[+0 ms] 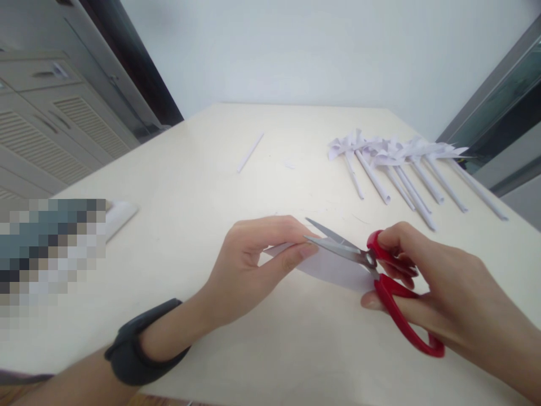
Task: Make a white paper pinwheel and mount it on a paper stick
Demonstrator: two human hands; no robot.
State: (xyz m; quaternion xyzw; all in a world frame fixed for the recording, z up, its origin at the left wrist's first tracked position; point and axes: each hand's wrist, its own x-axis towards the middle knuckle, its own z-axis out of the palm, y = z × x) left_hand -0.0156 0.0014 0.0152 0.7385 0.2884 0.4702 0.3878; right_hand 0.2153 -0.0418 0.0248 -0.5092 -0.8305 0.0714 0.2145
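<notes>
Between the thumb and fingers of my left hand (257, 256) a piece of white paper (333, 269) is pinched, its free part reaching right toward the scissors. My right hand (443, 276) grips a pair of red-handled scissors (369, 259), with thumb and fingers through the loops. The scissor blades are parted and point left, close to the left fingertips and over the upper edge of the paper. How far the paper lies between the blades I cannot tell. A black watch or band (146, 344) sits on my left wrist.
Several white paper pinwheels (393, 152) with rolled paper sticks lie at the back right of the pale table (177, 180). A single rolled paper stick (251, 152) and small paper scraps (289, 164) lie farther back. A pixelated object (46, 242) is at the left, beside white paper (120, 217).
</notes>
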